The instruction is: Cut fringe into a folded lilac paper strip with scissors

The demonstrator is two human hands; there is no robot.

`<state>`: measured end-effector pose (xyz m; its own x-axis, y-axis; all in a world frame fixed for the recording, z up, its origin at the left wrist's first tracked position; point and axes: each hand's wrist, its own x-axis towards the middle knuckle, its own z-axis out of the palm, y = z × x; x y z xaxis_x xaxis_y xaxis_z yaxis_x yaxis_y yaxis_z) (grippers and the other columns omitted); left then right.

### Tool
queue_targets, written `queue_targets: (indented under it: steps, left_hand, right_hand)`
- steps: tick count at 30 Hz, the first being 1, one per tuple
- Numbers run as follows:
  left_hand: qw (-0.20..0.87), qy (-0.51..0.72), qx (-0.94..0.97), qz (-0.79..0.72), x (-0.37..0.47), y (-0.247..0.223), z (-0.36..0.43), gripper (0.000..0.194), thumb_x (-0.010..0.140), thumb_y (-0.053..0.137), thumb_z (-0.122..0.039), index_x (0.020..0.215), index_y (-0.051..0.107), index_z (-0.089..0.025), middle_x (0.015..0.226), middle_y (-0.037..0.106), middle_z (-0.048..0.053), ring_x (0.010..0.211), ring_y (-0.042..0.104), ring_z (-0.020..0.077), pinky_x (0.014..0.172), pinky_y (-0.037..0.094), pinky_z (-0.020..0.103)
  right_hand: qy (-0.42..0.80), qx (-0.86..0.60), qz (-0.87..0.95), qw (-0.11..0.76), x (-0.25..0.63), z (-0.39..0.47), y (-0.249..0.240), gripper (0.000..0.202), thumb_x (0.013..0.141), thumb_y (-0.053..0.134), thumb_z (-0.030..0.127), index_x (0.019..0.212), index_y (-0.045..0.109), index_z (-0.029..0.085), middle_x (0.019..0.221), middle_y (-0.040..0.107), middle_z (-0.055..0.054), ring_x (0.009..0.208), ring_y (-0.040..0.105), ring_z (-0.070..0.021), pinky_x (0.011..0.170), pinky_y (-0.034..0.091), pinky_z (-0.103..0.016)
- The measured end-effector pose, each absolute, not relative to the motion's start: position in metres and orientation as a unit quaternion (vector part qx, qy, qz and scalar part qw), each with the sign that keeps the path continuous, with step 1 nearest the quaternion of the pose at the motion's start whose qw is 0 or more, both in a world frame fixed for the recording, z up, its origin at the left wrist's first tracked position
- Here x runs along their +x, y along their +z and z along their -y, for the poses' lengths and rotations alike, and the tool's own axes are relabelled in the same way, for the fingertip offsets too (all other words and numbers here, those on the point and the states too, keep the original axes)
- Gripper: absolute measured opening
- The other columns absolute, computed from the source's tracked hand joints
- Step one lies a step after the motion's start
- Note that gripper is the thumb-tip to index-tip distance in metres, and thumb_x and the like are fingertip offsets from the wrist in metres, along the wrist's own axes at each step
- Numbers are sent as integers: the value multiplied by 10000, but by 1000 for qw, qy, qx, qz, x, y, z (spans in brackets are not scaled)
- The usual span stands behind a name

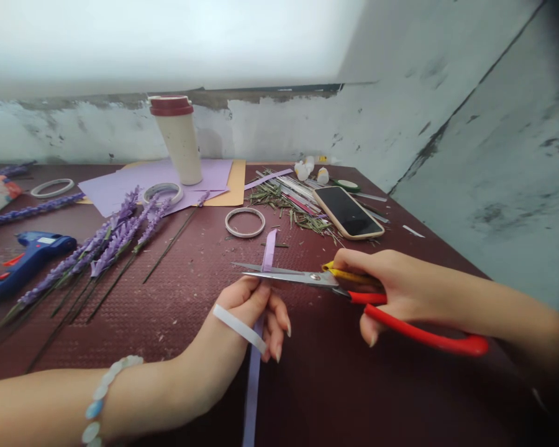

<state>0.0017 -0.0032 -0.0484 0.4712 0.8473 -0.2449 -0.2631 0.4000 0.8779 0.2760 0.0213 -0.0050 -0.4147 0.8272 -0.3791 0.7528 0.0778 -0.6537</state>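
Note:
Between thumb and fingers, my left hand (pixel 249 310) pinches a long purple paper strip (pixel 251 397), which hangs down toward me and sticks up above the fingertips. A short white strip (pixel 240 329) lies across the back of that hand near the thumb. My right hand (pixel 382 285) is closed round the red and yellow handles of a pair of scissors (pixel 317 279). The blades point left and cross the purple strip just above my left fingertips. They look slightly parted.
Purple paper flowers on stems (pixel 102 242) and a blue glue gun (pixel 32 254) lie at left. Behind are a lidded cup (pixel 179 143), purple sheets (pixel 116 186) and a tape roll (pixel 245 222). A phone (pixel 349 212) rests beside piled cut stems (pixel 279 192) and small bottles (pixel 302 169).

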Motion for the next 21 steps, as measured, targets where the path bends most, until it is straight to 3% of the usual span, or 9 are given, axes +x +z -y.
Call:
queue_targets:
  steps: [13, 21]
  left_hand:
    - [800, 367, 388, -275, 9, -66, -13, 583, 771, 1010, -592, 751, 560, -221, 594, 718, -38, 344, 579, 86, 327, 436, 164]
    - [760, 398, 384, -341, 4, -52, 2, 417, 926, 919, -431, 804, 596, -197, 644, 723, -46, 390, 567, 45, 411, 412, 140]
  right_hand:
    - [405, -537, 738, 47, 279, -25, -9, 511, 651, 995, 398, 864, 544, 289, 732, 657, 101, 693, 585, -188, 612, 381, -283]
    - [405, -549, 729, 48, 275, -24, -6, 518, 623, 995, 398, 836, 537, 285, 730, 616, 98, 699, 566, -184, 624, 404, -283]
